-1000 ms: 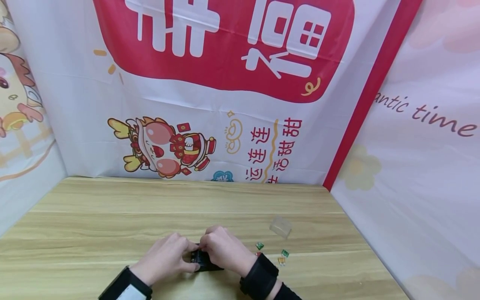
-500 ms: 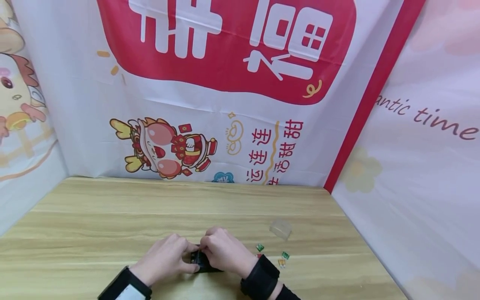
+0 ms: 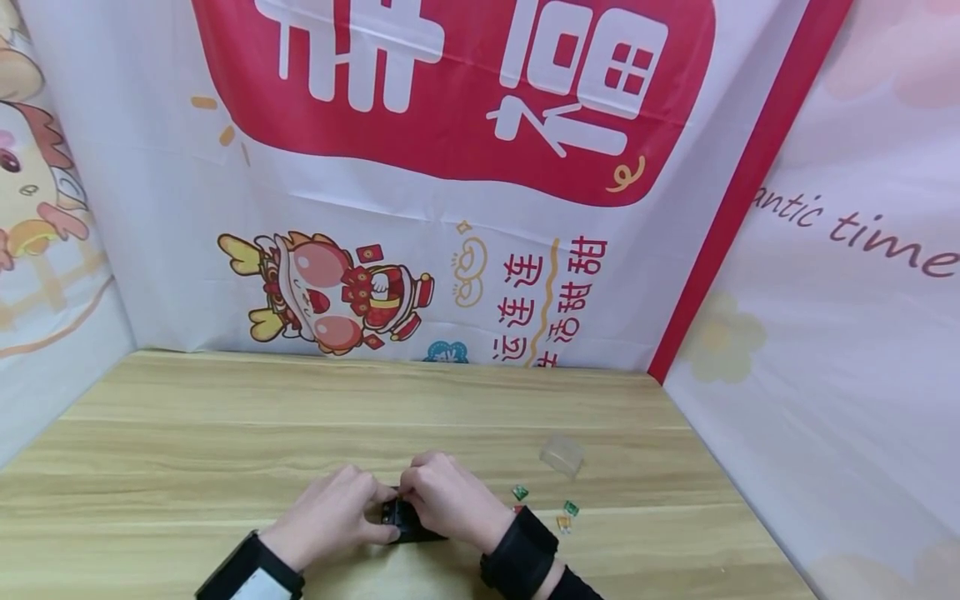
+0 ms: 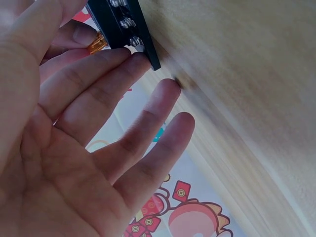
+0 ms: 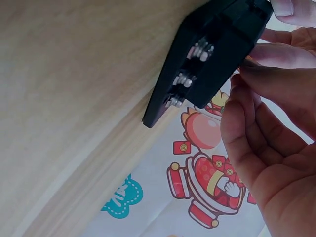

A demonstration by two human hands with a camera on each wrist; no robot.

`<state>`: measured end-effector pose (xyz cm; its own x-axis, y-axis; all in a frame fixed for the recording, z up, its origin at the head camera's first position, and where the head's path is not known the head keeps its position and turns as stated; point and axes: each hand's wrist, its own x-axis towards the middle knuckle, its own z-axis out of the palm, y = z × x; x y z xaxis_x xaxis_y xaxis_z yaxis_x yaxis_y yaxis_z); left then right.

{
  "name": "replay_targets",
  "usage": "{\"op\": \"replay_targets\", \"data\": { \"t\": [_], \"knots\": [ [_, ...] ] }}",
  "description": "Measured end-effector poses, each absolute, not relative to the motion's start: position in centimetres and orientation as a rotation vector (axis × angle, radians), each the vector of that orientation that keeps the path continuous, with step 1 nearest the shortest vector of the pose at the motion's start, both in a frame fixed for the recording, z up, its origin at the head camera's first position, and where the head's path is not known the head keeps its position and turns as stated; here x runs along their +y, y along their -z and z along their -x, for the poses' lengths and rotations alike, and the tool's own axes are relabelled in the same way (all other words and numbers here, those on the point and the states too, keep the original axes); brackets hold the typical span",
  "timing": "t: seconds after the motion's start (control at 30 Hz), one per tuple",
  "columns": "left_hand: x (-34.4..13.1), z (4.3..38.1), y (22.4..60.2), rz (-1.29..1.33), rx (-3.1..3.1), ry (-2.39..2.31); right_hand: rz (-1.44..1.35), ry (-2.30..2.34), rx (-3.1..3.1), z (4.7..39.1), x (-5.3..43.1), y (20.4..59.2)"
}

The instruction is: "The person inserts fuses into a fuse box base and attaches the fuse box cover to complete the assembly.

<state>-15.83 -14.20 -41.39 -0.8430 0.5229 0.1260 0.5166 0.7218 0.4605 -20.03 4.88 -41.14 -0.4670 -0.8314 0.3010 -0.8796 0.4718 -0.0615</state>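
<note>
A black fuse box (image 3: 411,527) sits on the table between both hands, with a row of metal screw terminals (image 5: 183,80) along its side. My left hand (image 3: 330,510) holds its left end between thumb and forefinger, the other fingers spread in the left wrist view. At the box's top, my right hand (image 3: 453,502) pinches a small orange translucent blade fuse (image 4: 98,44) against the housing. In the right wrist view, fingers mostly hide this fuse; how deep it sits cannot be told.
To the right lie loose blade fuses: green ones (image 3: 520,492), an orange one (image 3: 564,523) and a red one (image 3: 517,508) partly behind the right wrist. Behind them rests a clear plastic cover (image 3: 562,455). A printed cloth (image 3: 360,192) hangs at the table's (image 3: 225,433) back edge.
</note>
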Motion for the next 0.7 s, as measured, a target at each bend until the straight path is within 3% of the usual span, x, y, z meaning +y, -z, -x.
{"op": "replay_targets", "data": {
  "t": [0.7],
  "knots": [
    [-14.13,15.66,41.37,-0.844,2.908,-0.764,-1.488,-0.352,-2.490,19.98,4.95,41.18]
  ]
}}
